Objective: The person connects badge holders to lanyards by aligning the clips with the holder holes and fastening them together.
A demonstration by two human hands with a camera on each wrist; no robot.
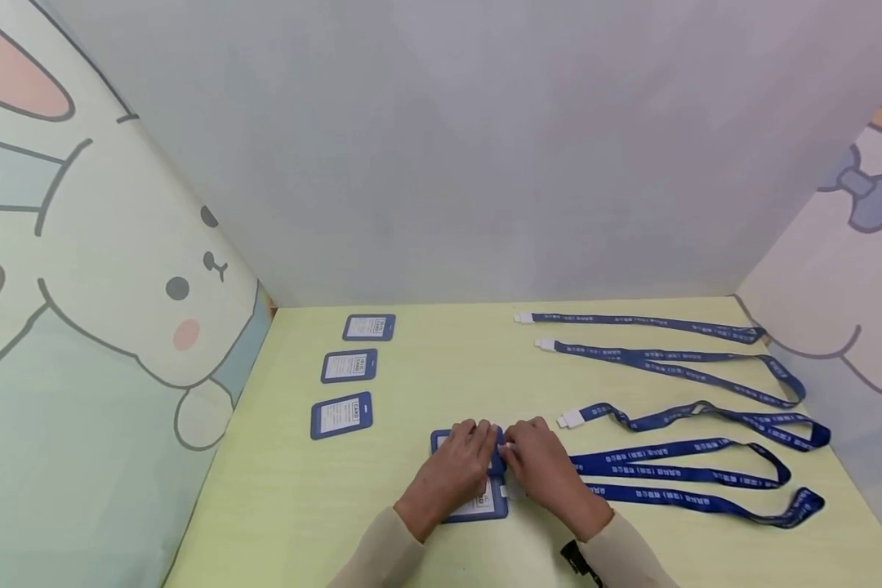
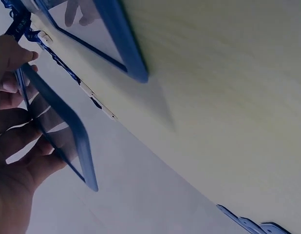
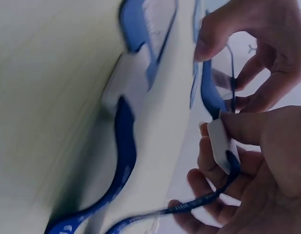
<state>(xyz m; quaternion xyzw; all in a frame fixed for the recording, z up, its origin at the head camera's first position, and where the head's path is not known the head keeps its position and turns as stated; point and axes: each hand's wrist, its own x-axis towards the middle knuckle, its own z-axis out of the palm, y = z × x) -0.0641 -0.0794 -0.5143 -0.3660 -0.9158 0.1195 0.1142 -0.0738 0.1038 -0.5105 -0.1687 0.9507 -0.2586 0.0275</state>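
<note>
The card holder (image 2: 76, 124) you are working on is over the table (image 1: 265, 506) in front of you, tilted up between your hands. Your left hand (image 1: 452, 461) grips it, thumb and fingers on opposite faces. Your right hand (image 1: 542, 461) pinches a white clip (image 3: 220, 141) between thumb and fingers, right at the holder's slotted end; you cannot tell whether it is fully fastened. The lanyard in use (image 1: 661, 451) runs from that clip off to your right.

Just below, nearer you, a second holder (image 1: 485, 505) lies with its own clip (image 3: 126, 80) at its end and its lanyard (image 1: 676, 496) stretched rightward, so that pair looks done.

By my reading, three pairs remain: the far holder (image 1: 368, 327), middle holder (image 1: 349, 366) and near holder (image 1: 341, 415) lie in a column to your left, bare of clips, while the far lanyard (image 1: 632, 320), middle lanyard (image 1: 632, 355) and near lanyard (image 1: 661, 422) lie to your right.

Your best open room is the bare table at left and front, and the middle strip behind your hands. On the right, the lanyard loops lie near the right panel (image 1: 853, 269), and the far lanyard runs close to the back wall (image 1: 470, 163), so you have less slack there. Mind the dark object (image 1: 576, 559) beside your right sleeve (image 1: 625, 555).
</note>
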